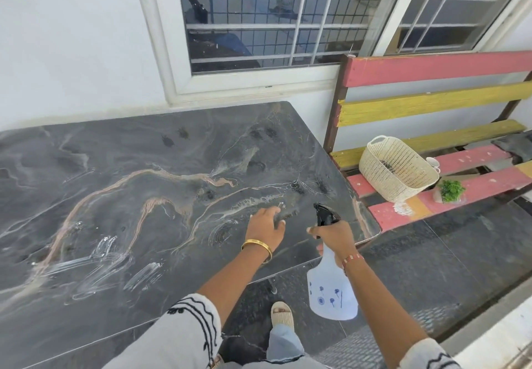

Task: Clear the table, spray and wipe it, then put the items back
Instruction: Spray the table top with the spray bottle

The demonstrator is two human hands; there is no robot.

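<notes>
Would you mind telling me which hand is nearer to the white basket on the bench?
Right. The right hand holds the spray bottle nearer the basket; the left hand is farther, over the table.

Cup [433, 163] half hidden behind basket [397, 168]

Item: dark marble-patterned table [121, 184], wet streaks left of my hands. My left hand [266, 229], gold bangle [257, 247] at the wrist, rests flat on a dark cloth [285, 215]. My right hand [335, 237], just beside it, grips a translucent white spray bottle with black trigger head [331, 291]. Right of both hands: red-and-yellow slatted wooden bench [437, 103] bearing a cream perforated plastic basket [397, 168] and small green plant [450, 190].
</notes>
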